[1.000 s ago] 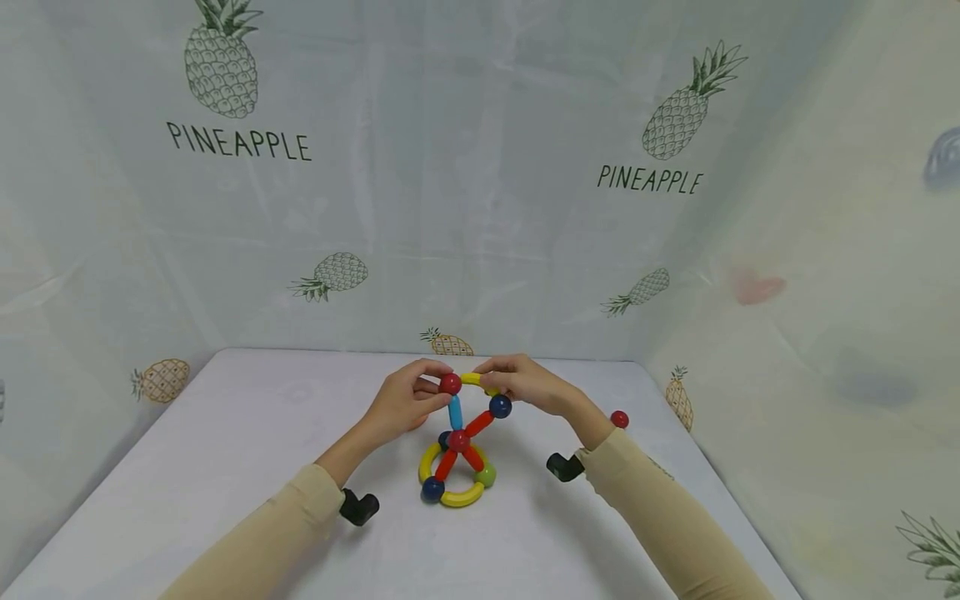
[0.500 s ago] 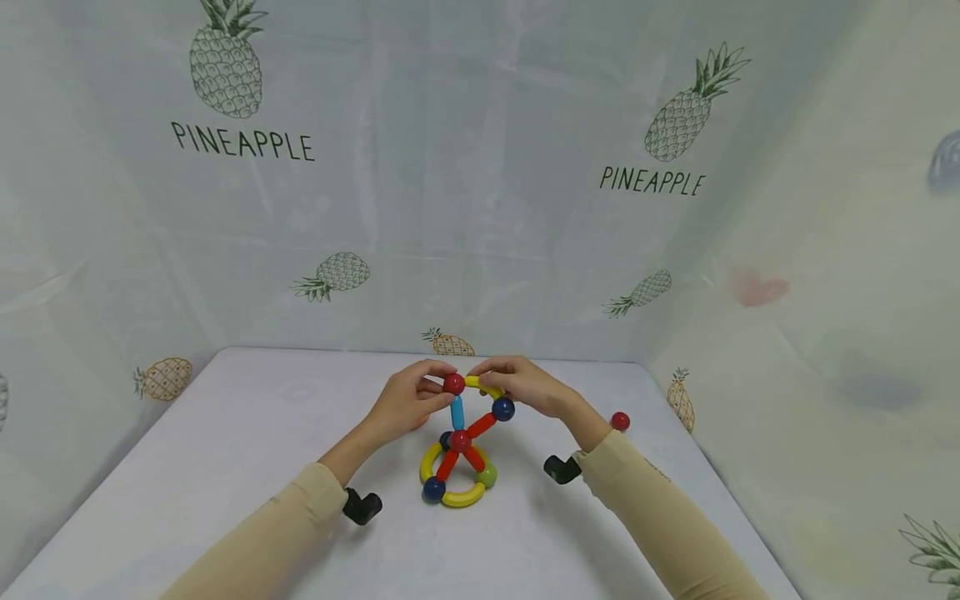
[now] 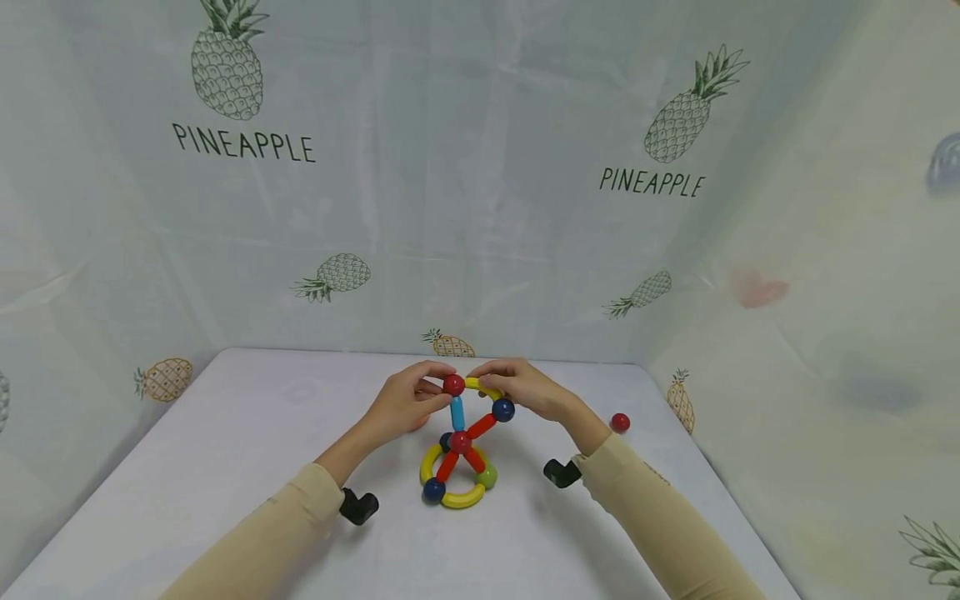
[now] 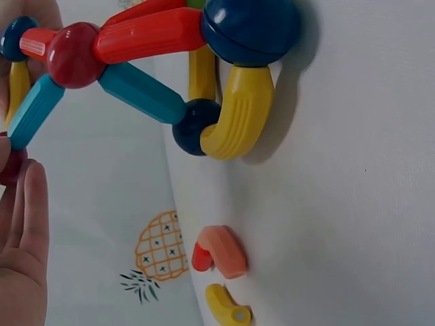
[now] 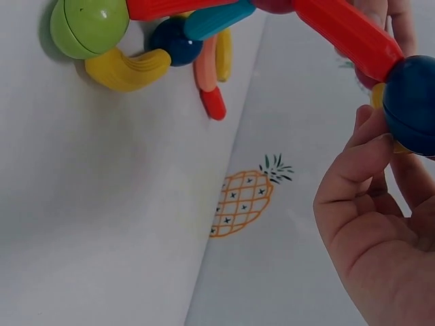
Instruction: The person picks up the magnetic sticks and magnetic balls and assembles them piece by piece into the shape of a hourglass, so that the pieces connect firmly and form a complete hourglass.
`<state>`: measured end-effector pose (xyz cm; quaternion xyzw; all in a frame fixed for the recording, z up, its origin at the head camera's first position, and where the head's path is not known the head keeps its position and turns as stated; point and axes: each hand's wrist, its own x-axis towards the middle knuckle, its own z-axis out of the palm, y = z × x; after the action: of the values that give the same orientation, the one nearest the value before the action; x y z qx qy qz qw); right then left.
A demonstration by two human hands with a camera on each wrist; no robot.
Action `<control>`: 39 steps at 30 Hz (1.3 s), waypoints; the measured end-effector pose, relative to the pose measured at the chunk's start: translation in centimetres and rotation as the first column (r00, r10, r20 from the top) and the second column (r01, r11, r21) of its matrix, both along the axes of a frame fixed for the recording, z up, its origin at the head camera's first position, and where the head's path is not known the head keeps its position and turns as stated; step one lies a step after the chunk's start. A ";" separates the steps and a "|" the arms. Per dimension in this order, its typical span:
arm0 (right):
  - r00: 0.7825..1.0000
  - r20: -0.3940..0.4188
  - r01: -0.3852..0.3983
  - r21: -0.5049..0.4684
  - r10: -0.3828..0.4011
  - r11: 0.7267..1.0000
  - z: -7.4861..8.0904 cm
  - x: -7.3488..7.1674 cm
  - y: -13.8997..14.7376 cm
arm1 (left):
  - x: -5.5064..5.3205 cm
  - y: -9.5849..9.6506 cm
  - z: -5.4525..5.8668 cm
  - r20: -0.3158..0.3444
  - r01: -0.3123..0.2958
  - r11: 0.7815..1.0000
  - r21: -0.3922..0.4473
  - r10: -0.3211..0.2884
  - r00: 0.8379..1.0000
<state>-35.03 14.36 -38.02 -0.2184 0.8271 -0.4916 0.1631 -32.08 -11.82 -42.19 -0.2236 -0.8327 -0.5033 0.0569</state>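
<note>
A magnetic ball-and-rod figure stands on the table, its base a ring of yellow curved rods [image 3: 462,499] with a green ball [image 3: 487,476] and dark blue balls [image 3: 433,490]. Red rods rise from the ring to a central red ball [image 3: 460,442]. From there a light blue rod [image 3: 457,413] leads up to a top red ball [image 3: 453,384], which my left hand [image 3: 405,400] pinches. My right hand [image 3: 532,389] holds a yellow curved rod [image 3: 472,382] between that ball and an upper dark blue ball [image 5: 411,105]. Fingers partly hide this rod.
A loose red ball [image 3: 620,422] lies at the right of the table. Behind the figure, the left wrist view shows a salmon curved rod [image 4: 224,251] and a loose yellow curved rod [image 4: 228,305]. Pineapple-printed cloth [image 3: 480,208] hangs beyond the table's back edge.
My right fingertips have shifted slightly left along the yellow curved rod toward the top red ball. My left hand keeps its pinch, and the figure's base looks unchanged.
</note>
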 end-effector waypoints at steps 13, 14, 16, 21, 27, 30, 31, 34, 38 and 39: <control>1.000 0.007 0.013 -0.011 -0.012 1.000 -0.1 0.0 0.2 | -2.8 -2.9 -1.8 -0.013 -0.049 0.990 -0.136 0.048 0.999; 1.000 0.005 0.012 -0.011 -0.012 1.000 -0.1 -0.1 0.2 | -3.1 -3.0 -2.1 -0.012 -0.047 0.987 -0.152 0.046 0.999; 1.000 0.005 0.012 -0.009 -0.012 1.000 -0.1 -0.1 0.2 | -3.8 -3.1 -2.5 0.003 -0.040 0.983 -0.179 0.041 0.999; 1.000 0.002 0.011 -0.002 -0.011 1.000 -0.1 -0.1 0.1 | -5.1 -2.8 -3.6 0.053 -0.030 0.972 -0.231 0.043 0.998; 1.000 -0.009 0.003 -0.006 -0.003 1.000 -0.1 0.1 -0.1 | -5.9 -2.5 -4.9 0.116 -0.036 0.940 -0.340 0.080 0.990; 1.000 -0.011 0.002 -0.004 -0.002 1.000 -0.1 0.1 -0.1 | -5.9 -2.7 -5.5 0.132 -0.029 0.932 -0.360 0.082 0.988; 1.000 -0.009 0.004 -0.004 -0.004 1.000 -0.1 0.0 -0.2 | -5.8 -2.9 -5.5 0.139 -0.023 0.933 -0.358 0.078 0.987; 1.000 -0.011 0.004 -0.004 -0.004 1.000 -0.1 0.0 -0.1 | -5.8 -3.3 -5.6 0.145 0.006 0.936 -0.352 0.048 0.988; 1.000 -0.007 0.001 -0.008 -0.001 1.000 0.0 0.0 0.1 | -5.8 -4.1 -5.6 0.125 0.050 0.917 -0.396 0.000 0.992; 1.000 -0.006 0.000 -0.009 0.000 1.000 0.0 0.0 0.1 | -5.8 -4.3 -5.5 0.119 0.058 0.910 -0.410 -0.010 0.993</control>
<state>-35.00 14.47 -37.98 -0.2207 0.8253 -0.4946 0.1598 -37.90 -16.11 -47.73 -0.2159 -0.9181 -0.3289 -0.0483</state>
